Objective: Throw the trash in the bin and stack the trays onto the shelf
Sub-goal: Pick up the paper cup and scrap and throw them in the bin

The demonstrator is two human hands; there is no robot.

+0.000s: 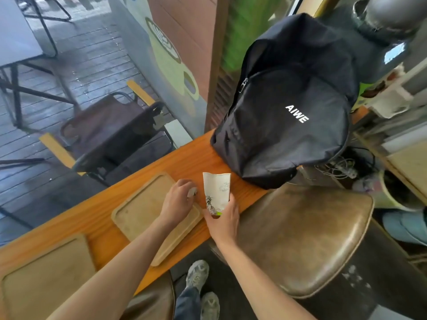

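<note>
Two wooden trays lie on the orange counter [184, 153]: one tray [138, 209] in the middle and a second tray [46, 280] at the lower left. My left hand [179, 200] rests over the right end of the middle tray, its fingers closed on a small white scrap of trash [192, 192]. My right hand [223, 221] holds a crumpled white paper bag [217, 192] upright by its lower end, just right of that tray. No bin or shelf is in view.
A black backpack [288, 107] stands on the counter's right end. A brown leather stool [300, 239] sits below it, with another stool [152, 301] under my left arm. Beyond the window are a chair [111, 132] and decking. Cables and clutter lie at the far right.
</note>
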